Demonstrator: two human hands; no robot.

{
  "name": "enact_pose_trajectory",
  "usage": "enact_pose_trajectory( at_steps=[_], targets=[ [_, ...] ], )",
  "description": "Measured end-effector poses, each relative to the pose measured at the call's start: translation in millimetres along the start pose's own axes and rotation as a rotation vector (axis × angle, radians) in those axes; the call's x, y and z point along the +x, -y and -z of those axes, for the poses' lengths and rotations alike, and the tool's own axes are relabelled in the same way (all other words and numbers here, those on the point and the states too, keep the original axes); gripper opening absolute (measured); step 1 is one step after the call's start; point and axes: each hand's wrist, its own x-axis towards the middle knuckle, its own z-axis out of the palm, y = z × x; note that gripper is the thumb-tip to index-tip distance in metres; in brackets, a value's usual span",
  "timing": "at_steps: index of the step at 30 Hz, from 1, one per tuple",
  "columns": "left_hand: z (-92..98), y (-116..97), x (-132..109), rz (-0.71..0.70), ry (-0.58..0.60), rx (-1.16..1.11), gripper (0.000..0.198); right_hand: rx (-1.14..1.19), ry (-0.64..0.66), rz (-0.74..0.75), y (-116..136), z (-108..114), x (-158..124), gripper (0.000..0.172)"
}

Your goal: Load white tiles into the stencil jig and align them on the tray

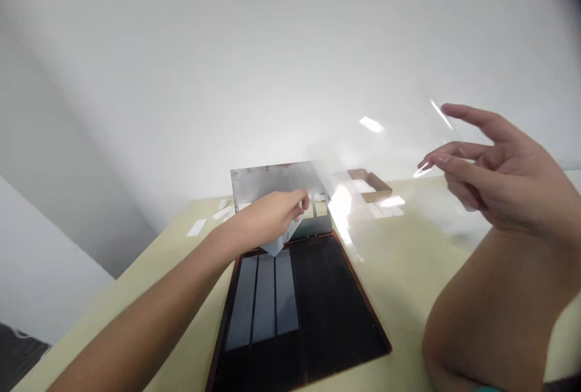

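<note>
My right hand (503, 168), raised at the right, pinches a clear plastic sheet (372, 124) between thumb and fingers, index finger stretched along its edge. The sheet shows mostly by its bright glare and reaches left toward the case. My left hand (293, 207) is over the hinge side of an open flat case (336, 301), fingers curled closed on a whitish, see-through piece (275, 247) whose lower corner points down at the black inside. Three pale grey strips (264, 301) lie side by side on the black base's left half. Behind stands the case's grey lid (263, 180).
A small open brown cardboard box (381, 185) stands on the pale yellow table (399, 295) near the wall, with white strips (385, 210) in front of it. More white strips (196, 227) lie left of the lid. A white wall (227, 65) rises behind the table.
</note>
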Motion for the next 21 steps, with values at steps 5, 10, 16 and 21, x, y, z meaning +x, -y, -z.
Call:
enact_pose_trajectory(
  at_steps=[5, 10, 16, 21],
  targets=[
    [-21.5, -2, 10, 0.001, -0.02, 0.015, 0.029, -0.039, -0.11, 0.042, -18, 19, 8, 0.075],
    [-24.8, 2, 7, 0.021, 0.026, -0.136, 0.027, -0.025, -0.159, 0.095, -23, 26, 7, 0.073],
    [-19.3, 7, -6, 0.047, 0.103, -0.422, 0.033, 0.025, -0.14, 0.059, -21, 22, 9, 0.076],
    [-20.6, 9, -17, 0.051, 0.053, -0.561, 0.035, 0.029, -0.101, 0.037, -17, 14, 8, 0.081]
  ],
)
